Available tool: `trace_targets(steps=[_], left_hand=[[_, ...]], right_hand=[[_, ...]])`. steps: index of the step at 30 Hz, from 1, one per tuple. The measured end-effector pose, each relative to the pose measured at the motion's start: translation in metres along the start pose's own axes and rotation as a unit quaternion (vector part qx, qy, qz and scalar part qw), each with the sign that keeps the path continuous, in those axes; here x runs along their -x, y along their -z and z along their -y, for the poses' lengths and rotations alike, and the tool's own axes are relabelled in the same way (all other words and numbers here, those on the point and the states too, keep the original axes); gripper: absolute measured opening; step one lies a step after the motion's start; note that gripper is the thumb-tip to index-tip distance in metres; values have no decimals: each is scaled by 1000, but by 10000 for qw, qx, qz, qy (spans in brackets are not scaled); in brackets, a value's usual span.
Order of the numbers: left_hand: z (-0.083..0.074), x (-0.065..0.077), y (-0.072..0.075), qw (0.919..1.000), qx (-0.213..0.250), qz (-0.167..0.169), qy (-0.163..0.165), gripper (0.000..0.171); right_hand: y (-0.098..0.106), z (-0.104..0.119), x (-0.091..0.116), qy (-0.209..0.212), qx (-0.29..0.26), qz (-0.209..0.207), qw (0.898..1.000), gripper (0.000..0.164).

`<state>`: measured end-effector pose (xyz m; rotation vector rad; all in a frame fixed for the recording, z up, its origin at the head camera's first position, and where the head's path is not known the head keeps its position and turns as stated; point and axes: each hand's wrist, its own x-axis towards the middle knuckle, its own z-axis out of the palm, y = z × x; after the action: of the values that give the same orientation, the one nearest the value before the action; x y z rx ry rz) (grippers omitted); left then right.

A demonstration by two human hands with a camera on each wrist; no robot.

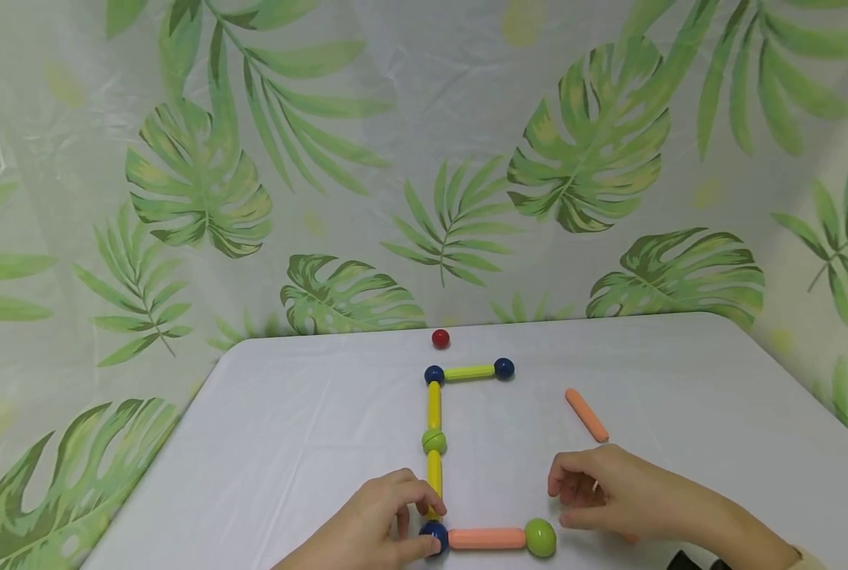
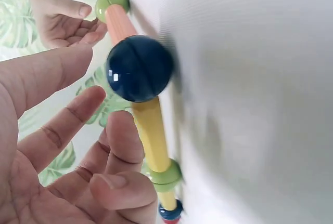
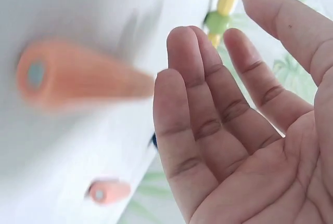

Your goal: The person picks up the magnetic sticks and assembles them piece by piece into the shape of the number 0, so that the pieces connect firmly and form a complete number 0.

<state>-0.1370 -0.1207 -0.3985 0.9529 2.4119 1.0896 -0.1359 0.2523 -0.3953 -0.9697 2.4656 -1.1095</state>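
Near the front of the white table, my left hand [image 1: 384,522] is loosely bent around a dark blue ball [image 1: 435,538], its fingers apart beside the ball [image 2: 139,69] in the left wrist view. An orange rod [image 1: 486,539] joins this ball to a green ball [image 1: 541,538] on the right. Yellow rods [image 1: 434,405] run away from it through a smaller green ball [image 1: 434,441]. My right hand [image 1: 609,491] hovers right of the big green ball, fingers relaxed and holding nothing. Close to it, a loose orange rod [image 3: 78,76] shows in the right wrist view, mostly hidden by that hand from above.
At the far end, a blue ball [image 1: 434,375] links to a yellow-green rod [image 1: 469,372] ending in another blue ball [image 1: 504,368]. A red ball [image 1: 441,339] lies behind them. Another loose orange rod [image 1: 587,415] lies beyond my right hand. A leaf-patterned cloth [image 1: 459,103] hangs behind the table.
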Motion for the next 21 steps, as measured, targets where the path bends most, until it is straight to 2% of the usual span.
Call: trace_targets(steps=[3, 8, 11, 13, 18, 21], left_hand=[[-7, -4, 0, 9982, -535, -114, -250, 17], [-16, -14, -3, 9931, -1130, -97, -287, 18], [-19, -20, -6, 9898, -1367, -50, -391, 18], [-19, -23, -8, 9869, -1505, -43, -572, 19], [-20, -29, -13, 9814, -1694, 26, -898, 18], [-20, -32, -15, 9815, -1678, 143, -910, 17]], right_hand=[[7, -3, 5, -180, 120, -130, 9997, 14], [17, -10, 15, -501, 408, -245, 9976, 13], [21, -14, 20, -804, 445, -213, 9955, 16], [23, -17, 22, -951, 478, -211, 9941, 21], [24, -23, 27, -1097, 620, -238, 9917, 27], [24, -25, 29, -1137, 624, -201, 9913, 26]])
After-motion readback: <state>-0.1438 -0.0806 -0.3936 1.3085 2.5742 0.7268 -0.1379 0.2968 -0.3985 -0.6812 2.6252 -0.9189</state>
